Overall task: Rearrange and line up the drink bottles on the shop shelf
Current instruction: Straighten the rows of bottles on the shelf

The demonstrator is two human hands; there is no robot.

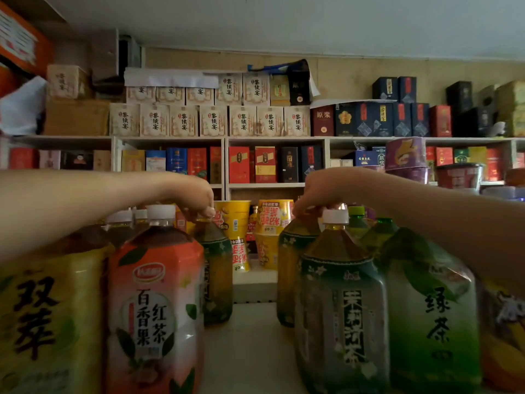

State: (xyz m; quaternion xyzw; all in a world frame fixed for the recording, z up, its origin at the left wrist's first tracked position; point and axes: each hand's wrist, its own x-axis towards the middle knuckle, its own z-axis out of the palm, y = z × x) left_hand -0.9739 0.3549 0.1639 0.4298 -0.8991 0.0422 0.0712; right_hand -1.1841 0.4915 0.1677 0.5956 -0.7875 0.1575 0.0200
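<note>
Head view. At the front left stands an orange-label black tea bottle (154, 308). Behind it, the left hand (196, 197) curls its fingers down over the cap of the left green-label tea bottle (216, 268). Across a bare strip of shelf (250, 351), the right hand (318, 191) likewise grips the top of the right green-label tea bottle (295, 265) (cap hidden). Step in hand: repositioning both rear bottles. The next move probably calls for bringing each, upright, into its row.
</note>
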